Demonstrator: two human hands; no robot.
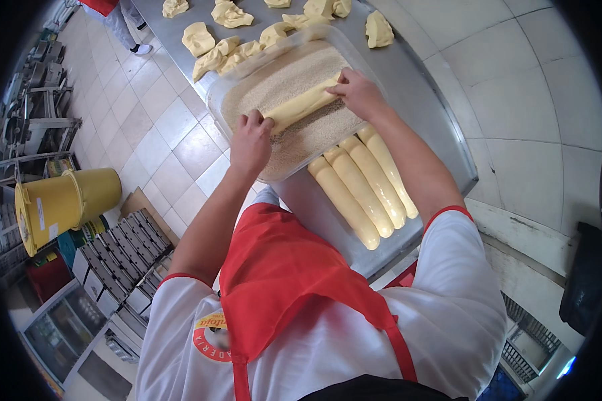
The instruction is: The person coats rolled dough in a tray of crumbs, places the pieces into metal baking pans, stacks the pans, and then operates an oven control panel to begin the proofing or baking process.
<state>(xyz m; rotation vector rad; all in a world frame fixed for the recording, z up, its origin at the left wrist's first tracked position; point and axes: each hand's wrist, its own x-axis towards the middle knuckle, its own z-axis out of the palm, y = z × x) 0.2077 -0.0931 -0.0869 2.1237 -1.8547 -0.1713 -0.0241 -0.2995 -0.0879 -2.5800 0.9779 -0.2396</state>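
Three finished dough logs [361,190] are lying side by side on the steel table [441,144], nearest the person. Just beyond them, a clear plastic tub [244,83] of sesame-like seeds is holding a fourth dough roll [301,105]. Its long axis is running hand to hand — the left hand [249,140] is pressing its near end, the right hand [360,93] its far end, both half-curled over it, palms down. Farther off, rough dough pieces [231,13] are waiting.
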